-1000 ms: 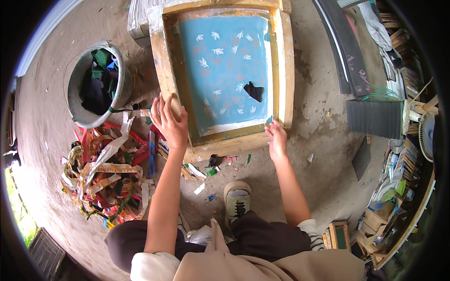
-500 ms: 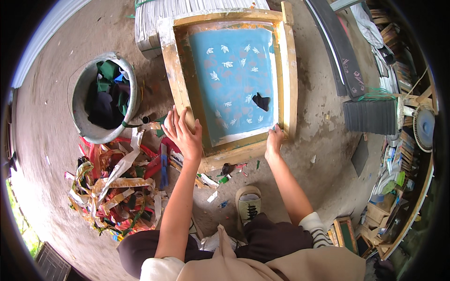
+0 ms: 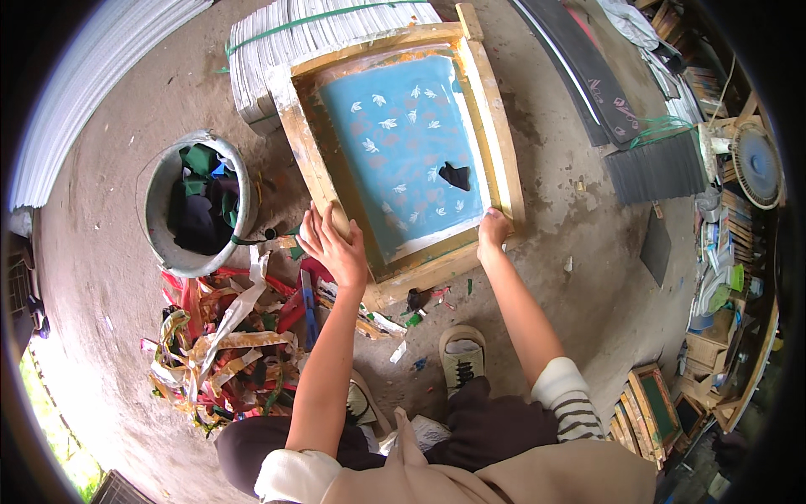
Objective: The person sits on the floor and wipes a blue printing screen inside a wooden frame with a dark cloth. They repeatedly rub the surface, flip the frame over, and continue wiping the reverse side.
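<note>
A wooden screen-printing frame (image 3: 495, 126) lies tilted before me, with blue mesh (image 3: 353, 134) marked by small white leaf shapes. On the mesh, toward its right side, rests a black scrap (image 3: 455, 176). My left hand (image 3: 337, 254) grips the left rail near the close corner, fingers over the outer side and thumb toward the inside. At the near right corner, my right hand (image 3: 494, 231) is closed on the frame, its fingertips partly hidden. The frame's far left part meets a strapped stack of white sheets (image 3: 336, 25).
Left stands a metal bucket (image 3: 155, 252) holding dark and green scraps. Tangled colourful strips (image 3: 227, 336) pile on the floor below it. To the right are long dark boards (image 3: 579, 76), a dark stack (image 3: 659, 172), a fan (image 3: 756, 164) and small wooden frames (image 3: 642, 412).
The whole view has shifted, putting the frame slightly further left and the bucket slightly lower right. Both hands keep hold of the frame; the black scrap stays on the mesh.
</note>
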{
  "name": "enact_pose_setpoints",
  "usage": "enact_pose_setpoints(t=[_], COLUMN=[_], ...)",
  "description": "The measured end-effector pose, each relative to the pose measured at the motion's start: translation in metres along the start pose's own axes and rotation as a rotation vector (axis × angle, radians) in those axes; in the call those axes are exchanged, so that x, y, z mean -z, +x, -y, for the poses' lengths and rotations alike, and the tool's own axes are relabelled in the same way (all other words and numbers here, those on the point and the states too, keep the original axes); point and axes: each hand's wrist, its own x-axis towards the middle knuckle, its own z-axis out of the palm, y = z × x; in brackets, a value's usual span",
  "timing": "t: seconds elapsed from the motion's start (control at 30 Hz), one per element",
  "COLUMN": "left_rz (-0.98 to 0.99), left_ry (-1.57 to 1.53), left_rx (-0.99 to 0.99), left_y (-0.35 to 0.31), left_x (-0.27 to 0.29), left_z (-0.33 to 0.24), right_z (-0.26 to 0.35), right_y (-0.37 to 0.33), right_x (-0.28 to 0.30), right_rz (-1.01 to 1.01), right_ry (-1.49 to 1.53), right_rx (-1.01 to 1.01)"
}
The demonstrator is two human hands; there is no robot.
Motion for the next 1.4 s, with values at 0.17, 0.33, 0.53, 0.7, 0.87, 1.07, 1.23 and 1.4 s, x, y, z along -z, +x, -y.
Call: enact_pose_setpoints(t=[0.17,0.33,0.53,0.7,0.87,1.07,1.23,1.4], left_rz=[-0.004,-0.012,-0.027,-0.029,-0.022,-0.021,-0.022,-0.017], left_ry=[0.017,0.016,0.015,0.040,0.015,0.011,0.044,0.016], left_rx=[-0.001,-0.016,-0.037,-0.048,-0.032,-0.020,-0.024,-0.018], left_y=[0.001,0.000,-0.001,0.000,0.000,-0.001,0.000,-0.001], left_x=[-0.001,-0.001,-0.003,0.000,-0.001,-0.005,0.000,-0.002], left_z=[-0.001,0.002,-0.002,0.008,0.003,-0.003,0.005,0.000], right_z=[0.003,0.002,0.010,0.015,0.001,-0.006,0.013,0.011], right_y=[0.011,0.010,-0.012,-0.037,-0.029,-0.010,-0.021,0.001], right_x=[0.006,0.010,0.006,0.021,0.009,0.008,0.003,0.006], right_rz=[0.034,0.130,0.149,0.299,0.139,0.085,0.001,-0.083], right_ry=[0.162,0.154,0.259,0.314,0.116,0.146,-0.034,-0.180], right_rx=[-0.148,-0.123,-0.032,-0.067,-0.021,-0.017,0.017,0.157])
